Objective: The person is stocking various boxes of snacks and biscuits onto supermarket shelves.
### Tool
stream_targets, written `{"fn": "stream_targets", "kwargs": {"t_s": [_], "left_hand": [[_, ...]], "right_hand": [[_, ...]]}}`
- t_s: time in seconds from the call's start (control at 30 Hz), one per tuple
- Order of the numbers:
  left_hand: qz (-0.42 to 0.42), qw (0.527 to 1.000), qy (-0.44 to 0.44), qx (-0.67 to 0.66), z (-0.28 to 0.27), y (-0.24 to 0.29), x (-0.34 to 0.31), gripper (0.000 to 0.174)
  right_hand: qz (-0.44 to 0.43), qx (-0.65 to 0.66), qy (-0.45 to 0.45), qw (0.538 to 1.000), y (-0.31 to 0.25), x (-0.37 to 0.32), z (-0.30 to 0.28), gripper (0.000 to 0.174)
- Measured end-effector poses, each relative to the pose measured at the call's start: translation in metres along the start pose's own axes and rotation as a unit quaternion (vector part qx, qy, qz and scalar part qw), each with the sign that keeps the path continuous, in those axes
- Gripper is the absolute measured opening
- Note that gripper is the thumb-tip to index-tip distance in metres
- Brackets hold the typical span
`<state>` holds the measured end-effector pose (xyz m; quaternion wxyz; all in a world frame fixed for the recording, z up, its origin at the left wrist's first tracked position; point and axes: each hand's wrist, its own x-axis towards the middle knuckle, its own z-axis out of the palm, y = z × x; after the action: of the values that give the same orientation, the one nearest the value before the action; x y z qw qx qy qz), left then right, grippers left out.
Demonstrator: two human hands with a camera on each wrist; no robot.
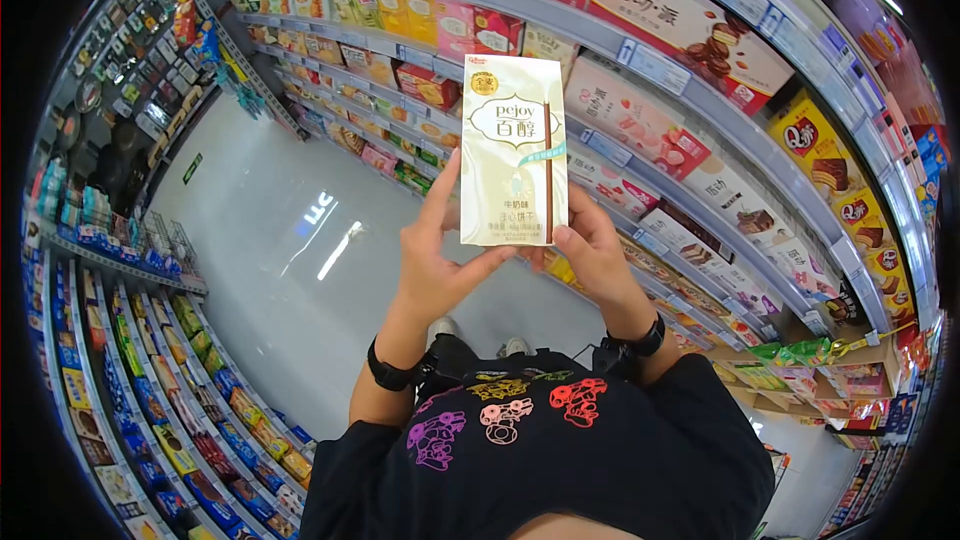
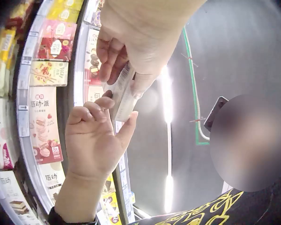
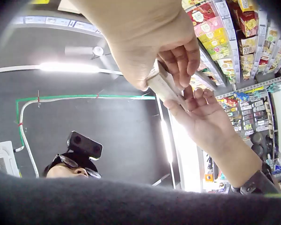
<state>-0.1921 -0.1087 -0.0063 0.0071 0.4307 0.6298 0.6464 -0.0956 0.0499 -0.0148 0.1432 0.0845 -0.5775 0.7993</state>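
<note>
A cream-coloured Pejoy biscuit-stick box (image 1: 514, 155) is held upright in front of the chest, its printed front facing the head camera. My left hand (image 1: 432, 250) grips its lower left, thumb along the bottom edge and fingers behind. At the lower right corner, my right hand (image 1: 597, 252) pinches the box with the thumb on the front edge. Both wrist views show the narrow side of the box (image 2: 125, 96) between the two hands. In the right wrist view, the left fingers (image 3: 203, 97) curl up beside the box's end.
Shelves of boxed snacks (image 1: 640, 125) rise in front and to the right. More packed shelves (image 1: 190, 390) stand at lower left, with hanging pans and goods (image 1: 130, 90) beyond. A pale shiny floor (image 1: 300, 210) runs between them. A small cardboard display (image 1: 820, 380) is at right.
</note>
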Motion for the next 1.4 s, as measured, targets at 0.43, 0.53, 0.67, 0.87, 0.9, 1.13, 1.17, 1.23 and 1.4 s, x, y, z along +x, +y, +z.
{"fn": "stream_targets", "kwargs": {"t_s": [0.43,0.53,0.67,0.87,0.9,1.13,1.17,1.23,1.4], "left_hand": [[0.019,0.999,-0.015,-0.034,-0.128,-0.046,0.048,0.083],[0.03,0.998,-0.02,-0.058,-0.146,-0.058,0.053,0.083],[0.007,0.994,-0.054,-0.091,-0.163,-0.07,0.056,0.083],[0.01,0.983,-0.086,-0.162,-0.179,-0.077,0.063,0.082],[0.002,0.982,-0.09,-0.166,-0.181,-0.076,0.064,0.082],[0.004,0.985,-0.065,-0.157,-0.195,-0.084,0.064,0.078],[0.001,0.986,-0.075,-0.152,-0.199,-0.087,0.064,0.077],[-0.005,0.986,-0.093,-0.141,-0.205,-0.094,0.063,0.075],[-0.041,0.968,-0.058,-0.242,-0.211,-0.097,0.065,0.069]], "right_hand": [[0.012,-0.05,0.01,0.999,0.039,0.104,0.077,0.04],[-0.007,-0.055,0.023,0.998,0.054,0.115,0.09,0.041],[-0.001,-0.068,0.053,0.996,0.07,0.119,0.101,0.041],[-0.012,-0.103,0.089,0.991,0.07,0.13,0.114,0.049],[-0.016,-0.088,0.099,0.991,0.066,0.132,0.118,0.052],[0.027,0.026,0.129,0.991,0.072,0.15,0.121,0.062],[0.04,0.038,0.13,0.99,0.071,0.153,0.121,0.059],[0.049,0.097,0.123,0.986,0.073,0.157,0.121,0.054],[0.101,0.135,0.105,0.98,0.073,0.168,0.126,0.038]]}}
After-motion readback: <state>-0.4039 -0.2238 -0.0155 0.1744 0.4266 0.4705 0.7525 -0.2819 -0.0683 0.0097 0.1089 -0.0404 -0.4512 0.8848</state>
